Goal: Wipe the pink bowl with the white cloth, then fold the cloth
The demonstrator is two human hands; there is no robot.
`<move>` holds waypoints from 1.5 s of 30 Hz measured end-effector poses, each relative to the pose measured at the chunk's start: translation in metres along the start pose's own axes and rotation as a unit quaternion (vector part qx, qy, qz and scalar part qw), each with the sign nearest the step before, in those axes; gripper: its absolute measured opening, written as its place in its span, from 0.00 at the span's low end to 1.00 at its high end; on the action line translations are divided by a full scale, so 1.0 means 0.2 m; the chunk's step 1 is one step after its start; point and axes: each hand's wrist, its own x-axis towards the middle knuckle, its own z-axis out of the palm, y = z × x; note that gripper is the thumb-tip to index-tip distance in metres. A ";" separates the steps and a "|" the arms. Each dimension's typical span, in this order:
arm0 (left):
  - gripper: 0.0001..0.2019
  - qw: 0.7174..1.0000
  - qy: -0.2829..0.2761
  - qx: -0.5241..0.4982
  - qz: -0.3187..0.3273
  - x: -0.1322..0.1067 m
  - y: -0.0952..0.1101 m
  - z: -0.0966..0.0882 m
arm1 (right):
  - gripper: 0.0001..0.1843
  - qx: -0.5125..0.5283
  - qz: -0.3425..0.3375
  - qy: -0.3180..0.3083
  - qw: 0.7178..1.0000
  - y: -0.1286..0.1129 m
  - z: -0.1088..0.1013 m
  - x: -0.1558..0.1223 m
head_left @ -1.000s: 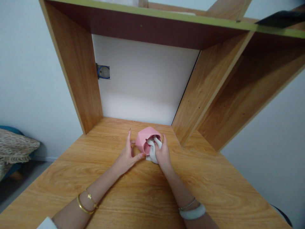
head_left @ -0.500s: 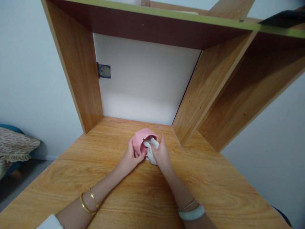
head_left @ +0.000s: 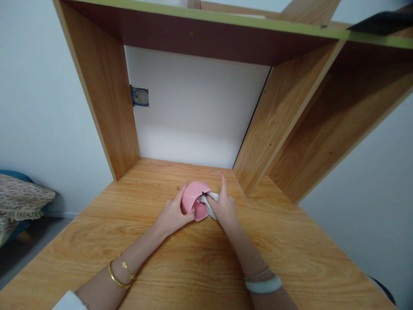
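Note:
A pink bowl with faceted sides is tilted on its side above the desktop, its opening turned to the right. My left hand grips it from the left, thumb at the lower rim and fingers along the outer wall. In my right hand is a white cloth, bunched and pushed partly into the bowl's mouth. The right index finger points up, away from the cloth. A small dark mark shows at the bowl's rim. Cloth and fingers hide part of the inside.
The wood-grain desktop runs beneath both arms. Upright wooden panels and a shelf frame a white back panel. An uncovered socket box is set in its left side. A patterned blanket lies at far left.
The bowl has turned so more of its inner wall shows. My left fingers have shifted on its outside. My right hand has moved slightly right, its index finger now raised higher.

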 end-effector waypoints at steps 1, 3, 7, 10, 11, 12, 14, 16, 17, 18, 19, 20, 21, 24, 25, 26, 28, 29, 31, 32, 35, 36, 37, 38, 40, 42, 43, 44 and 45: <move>0.36 1.000 0.001 0.006 -0.004 0.00 0.00 0.00 | 0.44 0.011 0.003 -0.014 1.000 0.00 0.01 0.00; 0.34 1.000 0.008 0.010 -0.009 0.01 -0.02 -0.01 | 0.42 0.037 0.003 -0.038 0.999 0.00 0.04 0.00; 0.32 1.000 0.019 -0.009 -0.007 0.02 -0.05 -0.01 | 0.40 0.113 -0.002 -0.049 0.992 0.01 0.08 0.00; 0.34 0.999 0.024 -0.039 -0.007 0.03 -0.09 0.00 | 0.39 0.170 0.012 -0.026 0.985 0.01 0.09 -0.01; 0.36 0.998 0.023 -0.058 -0.002 0.03 -0.10 0.02 | 0.39 0.185 0.018 -0.018 0.982 0.02 0.10 -0.01; 0.39 0.997 0.020 -0.080 0.005 0.03 -0.11 0.03 | 0.39 0.199 0.023 -0.009 0.980 0.02 0.11 -0.01; 0.45 0.992 0.008 -0.123 0.030 0.03 -0.12 0.05 | 0.39 0.230 0.028 0.008 0.973 0.02 0.13 -0.01; 0.47 0.987 0.001 -0.148 0.064 0.02 -0.11 0.07 | 0.37 0.258 0.023 0.025 0.965 0.02 0.15 0.00; 0.47 0.985 0.001 -0.154 0.081 0.02 -0.10 0.08 | 0.36 0.270 0.018 0.032 0.962 0.02 0.16 0.00; 0.45 0.983 0.003 -0.158 0.092 0.02 -0.10 0.08 | 0.36 0.279 0.013 0.036 0.959 0.01 0.17 0.00; 0.44 0.982 0.003 -0.160 0.097 0.02 -0.09 0.08 | 0.35 0.284 0.012 0.036 0.958 0.01 0.17 0.00; 0.43 0.982 0.004 -0.162 0.096 0.02 -0.09 0.08 | 0.36 0.284 0.014 0.032 0.958 0.00 0.17 0.00; 0.43 0.982 0.006 -0.166 0.090 0.02 -0.08 0.08 | 0.37 0.276 0.020 0.024 0.961 -0.01 0.17 0.00; 0.42 0.983 0.012 -0.169 0.069 0.02 -0.09 0.08 | 0.41 0.214 0.045 -0.007 0.976 -0.03 0.12 -0.01; 0.42 0.984 0.017 -0.164 0.063 0.02 -0.09 0.07 | 0.42 0.185 0.051 -0.012 0.981 -0.03 0.10 -0.01; 0.42 0.986 0.022 -0.155 0.058 0.02 -0.10 0.07 | 0.43 0.155 0.055 -0.014 0.986 -0.03 0.08 -0.01; 0.42 0.991 0.025 -0.127 0.042 0.02 -0.10 0.06 | 0.44 0.096 0.054 -0.013 0.994 -0.03 0.03 -0.01; 0.42 0.993 0.024 -0.111 0.035 0.02 -0.09 0.05 | 0.45 0.068 0.049 -0.014 0.996 -0.03 0.02 -0.01; 0.41 0.996 0.022 -0.075 0.030 0.01 -0.07 0.03 | 0.45 0.018 0.036 -0.020 0.999 -0.04 -0.01 -0.01; 0.39 0.998 0.021 -0.059 0.032 0.01 -0.06 0.02 | 0.46 -0.005 0.030 -0.023 0.999 -0.04 -0.02 -0.01; 0.36 0.999 0.017 -0.021 0.044 0.00 -0.03 -0.01 | 0.46 -0.054 0.020 -0.023 0.998 -0.05 -0.04 -0.02; 0.36 0.998 0.016 -0.014 0.051 0.00 -0.03 -0.02 | 0.46 -0.061 0.017 -0.023 0.998 -0.06 -0.04 -0.02; 0.36 0.998 0.015 -0.008 0.062 0.00 -0.03 -0.02 | 0.45 -0.062 0.013 -0.025 0.998 -0.06 -0.04 -0.02; 0.36 0.997 0.015 -0.004 0.075 0.00 -0.03 -0.03 | 0.45 -0.058 0.010 -0.029 0.998 -0.06 -0.04 -0.02; 0.36 0.995 0.014 -0.001 0.099 0.00 -0.03 -0.04 | 0.45 -0.037 0.005 -0.042 0.998 -0.05 -0.02 -0.02; 0.36 0.994 0.012 -0.003 0.112 0.00 -0.03 -0.04 | 0.43 -0.003 -0.002 -0.055 0.998 -0.04 0.00 -0.02; 0.36 0.993 0.012 -0.006 0.114 0.01 -0.03 -0.04 | 0.43 0.017 -0.008 -0.059 0.998 -0.03 0.02 -0.02; 0.35 0.994 0.014 -0.010 0.111 0.01 -0.04 -0.04 | 0.42 0.037 -0.012 -0.060 0.997 -0.03 0.03 -0.02; 0.34 0.994 0.015 -0.016 0.104 0.01 -0.04 -0.04 | 0.42 0.058 -0.012 -0.059 0.996 -0.02 0.05 -0.02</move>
